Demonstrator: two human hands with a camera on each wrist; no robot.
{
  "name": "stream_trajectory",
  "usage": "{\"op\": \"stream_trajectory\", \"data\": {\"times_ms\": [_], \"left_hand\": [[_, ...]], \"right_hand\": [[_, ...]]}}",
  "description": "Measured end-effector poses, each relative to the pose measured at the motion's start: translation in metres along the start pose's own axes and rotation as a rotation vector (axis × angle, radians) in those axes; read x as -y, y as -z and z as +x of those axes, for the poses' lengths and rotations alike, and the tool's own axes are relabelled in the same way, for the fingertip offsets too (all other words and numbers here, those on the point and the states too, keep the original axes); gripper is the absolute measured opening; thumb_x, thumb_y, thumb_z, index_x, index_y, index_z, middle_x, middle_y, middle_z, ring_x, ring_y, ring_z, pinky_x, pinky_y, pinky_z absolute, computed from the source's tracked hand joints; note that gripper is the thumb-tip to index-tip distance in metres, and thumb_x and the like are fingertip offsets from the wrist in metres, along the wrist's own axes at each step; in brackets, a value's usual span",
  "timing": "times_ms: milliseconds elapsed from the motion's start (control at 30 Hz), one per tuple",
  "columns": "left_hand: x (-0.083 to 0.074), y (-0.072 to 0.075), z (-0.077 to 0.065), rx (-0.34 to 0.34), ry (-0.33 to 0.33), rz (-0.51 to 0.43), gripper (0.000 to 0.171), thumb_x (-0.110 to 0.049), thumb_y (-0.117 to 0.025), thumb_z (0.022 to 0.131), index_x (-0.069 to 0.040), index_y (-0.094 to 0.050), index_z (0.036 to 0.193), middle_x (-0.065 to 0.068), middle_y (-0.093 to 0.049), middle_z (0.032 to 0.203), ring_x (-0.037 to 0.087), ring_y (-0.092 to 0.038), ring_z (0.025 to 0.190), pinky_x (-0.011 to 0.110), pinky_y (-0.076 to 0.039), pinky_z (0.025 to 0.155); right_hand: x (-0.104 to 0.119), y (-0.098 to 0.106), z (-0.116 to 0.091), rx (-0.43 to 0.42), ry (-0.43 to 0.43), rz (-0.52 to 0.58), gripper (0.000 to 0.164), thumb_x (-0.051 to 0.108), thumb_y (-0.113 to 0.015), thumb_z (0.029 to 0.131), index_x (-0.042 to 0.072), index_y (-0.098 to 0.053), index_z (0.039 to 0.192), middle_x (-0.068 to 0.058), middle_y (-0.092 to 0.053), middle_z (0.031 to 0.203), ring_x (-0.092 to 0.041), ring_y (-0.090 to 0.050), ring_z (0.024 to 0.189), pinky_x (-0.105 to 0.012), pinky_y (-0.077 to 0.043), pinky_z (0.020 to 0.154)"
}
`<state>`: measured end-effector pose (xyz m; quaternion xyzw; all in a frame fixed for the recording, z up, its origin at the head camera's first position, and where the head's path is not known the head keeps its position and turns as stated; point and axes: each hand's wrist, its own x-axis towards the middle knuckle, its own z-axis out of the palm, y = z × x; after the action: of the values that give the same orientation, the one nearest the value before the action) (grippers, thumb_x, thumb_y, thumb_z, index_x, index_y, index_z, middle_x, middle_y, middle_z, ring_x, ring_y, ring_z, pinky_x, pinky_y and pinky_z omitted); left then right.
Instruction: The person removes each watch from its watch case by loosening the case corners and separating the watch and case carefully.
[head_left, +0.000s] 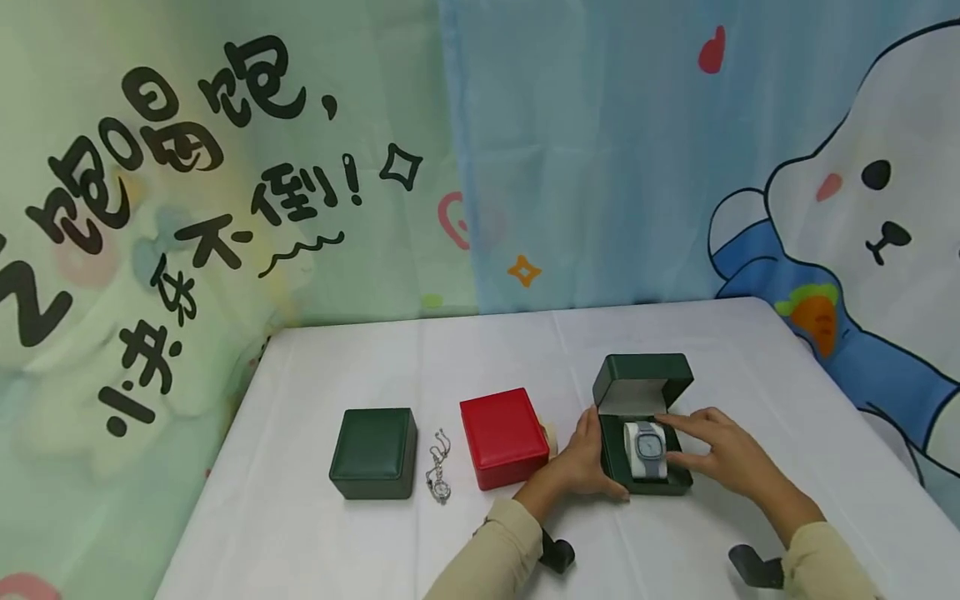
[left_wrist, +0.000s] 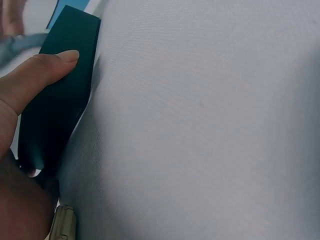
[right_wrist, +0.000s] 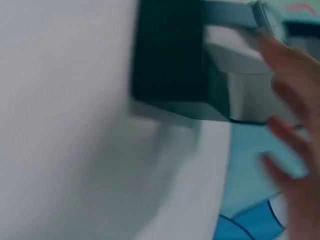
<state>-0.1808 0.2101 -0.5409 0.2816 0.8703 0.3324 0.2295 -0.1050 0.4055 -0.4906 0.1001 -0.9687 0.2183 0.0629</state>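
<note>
A green watch box (head_left: 660, 487) stands with its lid (head_left: 641, 367) raised, near the right of the table. Inside it, a square-faced watch (head_left: 649, 447) with a grey-blue strap is wrapped round a white cushion (head_left: 632, 435). My left hand (head_left: 573, 467) grips the box at its left side, fingers along that side and the thumb (left_wrist: 50, 70) pressed on the front wall. Over the box's right side reaches my right hand (head_left: 723, 454), fingers spread and extended, thumb by the watch. Blur in the right wrist view hides whether that thumb touches the watch.
Left of the open box sits a red box (head_left: 504, 433), with something pale partly hidden behind its right side. A silver bracelet watch (head_left: 438, 471) lies beside it on the white tablecloth (head_left: 270, 517). A closed green box (head_left: 372, 450) stands farther left. A printed curtain (head_left: 585, 167) hangs behind.
</note>
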Motion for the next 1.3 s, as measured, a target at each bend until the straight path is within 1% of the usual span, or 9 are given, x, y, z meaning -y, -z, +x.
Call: {"op": "stream_trajectory", "data": {"times_ms": [133,200,300,567,700,867,1067,1200,1300], "left_hand": [[0.001,0.001,0.000,-0.002,0.001,-0.009,0.121,-0.027,-0.086,0.066,-0.008,-0.004,0.152,0.006,-0.014,0.158,0.020,-0.026,0.143,0.027,-0.032,0.113],[0.002,0.000,-0.001,0.008,0.000,-0.021,0.121,-0.027,-0.086,0.066,-0.008,-0.003,0.152,0.006,-0.013,0.158,0.020,-0.026,0.143,0.027,-0.032,0.113],[0.002,-0.003,-0.001,0.004,-0.007,-0.016,0.121,-0.027,-0.087,0.065,-0.008,-0.004,0.152,0.006,-0.014,0.158,0.020,-0.027,0.143,0.027,-0.032,0.113],[0.002,-0.003,0.001,-0.001,-0.015,-0.019,0.121,-0.026,-0.087,0.065,-0.007,-0.004,0.151,0.005,-0.015,0.157,0.019,-0.028,0.142,0.025,-0.033,0.112],[0.001,-0.002,0.002,-0.005,-0.010,-0.013,0.121,-0.027,-0.087,0.065,-0.008,-0.004,0.151,0.005,-0.014,0.158,0.019,-0.028,0.142,0.026,-0.033,0.112],[-0.001,0.000,0.000,0.006,0.000,-0.017,0.121,-0.027,-0.086,0.066,-0.009,-0.003,0.152,0.004,-0.013,0.158,0.019,-0.027,0.143,0.027,-0.033,0.112],[-0.003,-0.001,-0.003,0.004,-0.003,-0.040,0.124,-0.028,-0.087,0.065,-0.010,-0.001,0.152,0.004,-0.009,0.159,0.019,-0.025,0.144,0.026,-0.034,0.111],[-0.002,0.001,-0.009,-0.026,-0.064,-0.022,0.127,-0.031,-0.087,0.064,-0.010,0.001,0.152,0.004,-0.006,0.159,0.021,-0.023,0.144,0.025,-0.036,0.109],[-0.003,0.007,-0.018,-0.043,-0.167,0.027,0.126,-0.033,-0.087,0.065,-0.010,0.001,0.152,0.004,-0.006,0.160,0.021,-0.020,0.145,0.026,-0.035,0.111]], "right_hand": [[0.001,-0.002,0.005,0.193,-0.012,0.086,0.086,0.030,-0.079,0.071,0.006,-0.037,0.143,-0.030,-0.047,0.136,-0.051,-0.041,0.121,-0.066,-0.038,0.093],[0.000,-0.005,0.007,0.203,-0.032,0.096,0.086,0.030,-0.080,0.069,0.004,-0.040,0.140,-0.031,-0.048,0.134,-0.053,-0.043,0.119,-0.066,-0.039,0.092],[0.001,-0.011,0.008,0.170,-0.054,0.103,0.083,0.027,-0.083,0.066,0.002,-0.043,0.134,-0.030,-0.050,0.130,-0.051,-0.046,0.117,-0.065,-0.041,0.090],[0.002,-0.023,0.014,0.124,-0.033,0.123,0.081,0.021,-0.086,0.065,0.000,-0.043,0.130,-0.025,-0.053,0.126,-0.042,-0.055,0.110,-0.059,-0.046,0.090],[0.007,-0.015,0.015,0.054,-0.030,0.116,0.077,0.022,-0.086,0.065,0.001,-0.047,0.129,-0.026,-0.059,0.121,-0.040,-0.060,0.102,-0.057,-0.049,0.083],[0.024,0.008,0.012,-0.050,-0.099,0.122,0.077,0.024,-0.086,0.066,0.004,-0.047,0.129,-0.031,-0.060,0.118,-0.050,-0.058,0.100,-0.064,-0.047,0.079],[0.037,0.014,0.005,-0.030,-0.100,0.128,0.078,0.029,-0.085,0.066,0.005,-0.048,0.129,-0.030,-0.062,0.115,-0.050,-0.058,0.100,-0.062,-0.049,0.076],[0.041,0.007,0.005,-0.034,-0.084,0.142,0.077,0.027,-0.086,0.065,0.004,-0.049,0.128,-0.028,-0.065,0.110,-0.046,-0.061,0.096,-0.060,-0.050,0.075],[0.044,0.005,0.007,-0.023,-0.079,0.146,0.078,0.028,-0.086,0.065,0.004,-0.049,0.129,-0.027,-0.065,0.109,-0.041,-0.063,0.093,-0.059,-0.050,0.075]]}}
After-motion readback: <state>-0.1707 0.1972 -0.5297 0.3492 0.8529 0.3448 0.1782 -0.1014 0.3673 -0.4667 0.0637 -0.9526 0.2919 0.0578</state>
